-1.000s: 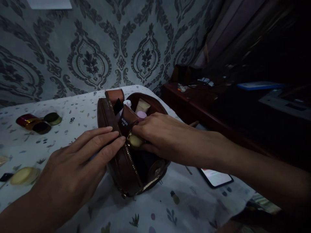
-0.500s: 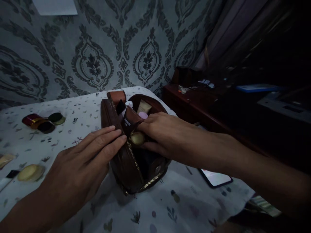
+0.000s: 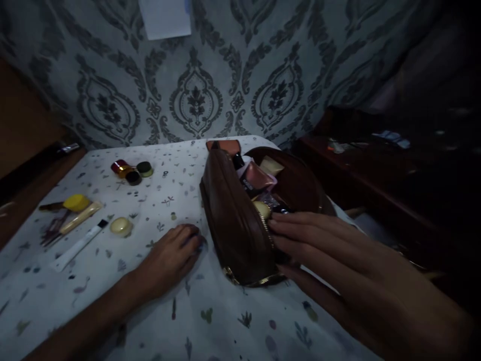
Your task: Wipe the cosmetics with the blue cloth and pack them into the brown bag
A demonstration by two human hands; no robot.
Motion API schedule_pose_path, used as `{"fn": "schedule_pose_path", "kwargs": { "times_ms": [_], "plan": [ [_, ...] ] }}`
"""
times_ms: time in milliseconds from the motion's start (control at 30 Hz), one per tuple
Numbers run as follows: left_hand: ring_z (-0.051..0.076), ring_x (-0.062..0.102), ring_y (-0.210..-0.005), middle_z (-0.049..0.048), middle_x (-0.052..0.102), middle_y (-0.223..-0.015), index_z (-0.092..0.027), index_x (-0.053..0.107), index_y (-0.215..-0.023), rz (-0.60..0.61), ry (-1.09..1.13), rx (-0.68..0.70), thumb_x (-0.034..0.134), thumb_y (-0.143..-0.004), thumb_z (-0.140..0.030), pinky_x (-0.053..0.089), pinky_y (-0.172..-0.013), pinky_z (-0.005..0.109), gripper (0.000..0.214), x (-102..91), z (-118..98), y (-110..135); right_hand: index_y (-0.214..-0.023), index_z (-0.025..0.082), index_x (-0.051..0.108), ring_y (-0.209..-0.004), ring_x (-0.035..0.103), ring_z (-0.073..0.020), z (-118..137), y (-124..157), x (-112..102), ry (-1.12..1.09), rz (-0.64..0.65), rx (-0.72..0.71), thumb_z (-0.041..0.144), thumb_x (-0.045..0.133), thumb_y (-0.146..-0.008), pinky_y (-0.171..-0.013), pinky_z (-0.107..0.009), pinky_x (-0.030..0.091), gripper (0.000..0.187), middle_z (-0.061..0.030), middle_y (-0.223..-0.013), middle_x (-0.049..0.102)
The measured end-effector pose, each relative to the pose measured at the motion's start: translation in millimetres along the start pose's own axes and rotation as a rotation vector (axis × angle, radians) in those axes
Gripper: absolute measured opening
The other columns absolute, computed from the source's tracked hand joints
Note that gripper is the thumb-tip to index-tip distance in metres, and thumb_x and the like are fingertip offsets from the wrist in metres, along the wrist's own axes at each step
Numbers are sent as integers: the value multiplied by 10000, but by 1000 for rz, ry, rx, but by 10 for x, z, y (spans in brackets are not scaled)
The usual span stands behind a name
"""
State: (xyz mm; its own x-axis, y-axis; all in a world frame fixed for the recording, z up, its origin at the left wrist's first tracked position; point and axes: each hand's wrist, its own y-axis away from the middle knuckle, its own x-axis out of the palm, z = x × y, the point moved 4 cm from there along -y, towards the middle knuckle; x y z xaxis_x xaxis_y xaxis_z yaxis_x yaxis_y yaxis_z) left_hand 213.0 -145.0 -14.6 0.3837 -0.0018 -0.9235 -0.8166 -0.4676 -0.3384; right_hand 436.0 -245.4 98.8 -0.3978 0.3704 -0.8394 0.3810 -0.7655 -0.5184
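A brown zip pouch (image 3: 236, 220) stands unzipped on the patterned cloth, with tubes and small cosmetics (image 3: 259, 178) sticking out of its top. My right hand (image 3: 323, 250) lies at the pouch's near right rim, fingers stretched out flat and holding nothing. A pale round item (image 3: 262, 209) sits inside just beyond those fingertips. My left hand (image 3: 171, 255) rests on the cloth just left of the pouch, its fingers bent down with nothing visible in them.
Loose cosmetics lie at the left of the cloth-covered table (image 3: 158, 321): a red and gold group (image 3: 130, 170), a yellow sponge (image 3: 77, 202), a white tube (image 3: 77, 245), a pale round compact (image 3: 121, 226). A dark wooden cabinet (image 3: 376, 175) stands to the right.
My left hand has left the pouch's side and come down onto the cloth. My right hand has let go of the pale round item and pulled back to the rim. The view swung left.
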Motion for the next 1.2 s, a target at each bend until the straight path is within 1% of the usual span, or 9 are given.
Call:
{"fn": "schedule_pose_path", "kwargs": {
  "times_ms": [200,367,500,600,667,767,933,1033,1200],
  "plan": [
    [228,604,-1025,126,644,-1090,-154,565,-1147,15,-41,9,397,-985,-111,563,-856,387,238,25,157,100,-1143,361,704,-1125,674,-295,43,204,109,-1,-182,16,194,660,-874,-908,-451,602,320,-29,-1215,716],
    [225,585,-978,108,646,-1118,-164,558,-1138,40,-210,-15,385,-993,-113,556,-789,367,231,-1,271,186,-1152,337,708,-1178,642,-315,200,286,387,49,-204,-17,207,665,-865,-976,-480,556,318,-44,-1236,712],
    [236,568,-989,105,651,-1114,-167,552,-1179,76,-320,-168,378,-986,-112,527,-732,352,265,-270,440,193,-1064,292,721,-968,729,-256,516,31,700,-186,-148,-229,146,613,-877,-830,-392,619,261,-61,-1002,779],
    [242,558,-1003,102,644,-1107,-181,564,-1172,38,-347,-413,375,-985,-148,495,-697,334,268,-592,710,245,-1031,201,694,-954,730,-239,756,-226,901,-328,-59,-237,67,612,-853,-806,-344,629,237,-91,-967,776],
    [248,559,-1018,97,640,-1091,-190,585,-1129,60,-312,-539,388,-994,-213,482,-708,329,240,-739,895,332,-1005,173,679,-988,713,-231,875,-360,1028,-407,-34,-179,44,594,-858,-835,-343,621,214,-104,-981,762],
    [252,578,-995,90,630,-1072,-195,603,-1092,174,-210,-593,414,-997,-315,477,-736,337,243,-774,1062,477,-894,183,672,-945,693,-207,969,-511,1275,-593,17,-50,65,545,-889,-819,-344,603,173,-79,-908,736],
    [278,602,-975,118,613,-1080,-158,598,-1131,200,-193,-649,416,-975,-298,473,-706,351,278,-692,1124,597,-940,192,691,-827,674,-188,901,-636,1864,-1003,254,488,224,591,-873,-752,-345,560,125,-61,-936,722],
    [263,614,-974,105,632,-1079,-176,603,-1111,93,-104,-666,429,-955,-280,480,-756,346,255,-684,1114,592,-998,193,669,-846,677,-185,866,-618,2102,-1300,273,758,338,680,-830,-783,-339,548,222,-58,-950,706],
    [198,598,-810,15,644,-896,-204,583,-1032,-181,497,-682,501,-931,-419,471,-724,299,251,-590,896,536,-1161,236,611,-953,693,-210,815,-554,2188,-1583,113,855,461,752,-780,-815,-353,558,464,-85,-1164,626]
  ]
}}
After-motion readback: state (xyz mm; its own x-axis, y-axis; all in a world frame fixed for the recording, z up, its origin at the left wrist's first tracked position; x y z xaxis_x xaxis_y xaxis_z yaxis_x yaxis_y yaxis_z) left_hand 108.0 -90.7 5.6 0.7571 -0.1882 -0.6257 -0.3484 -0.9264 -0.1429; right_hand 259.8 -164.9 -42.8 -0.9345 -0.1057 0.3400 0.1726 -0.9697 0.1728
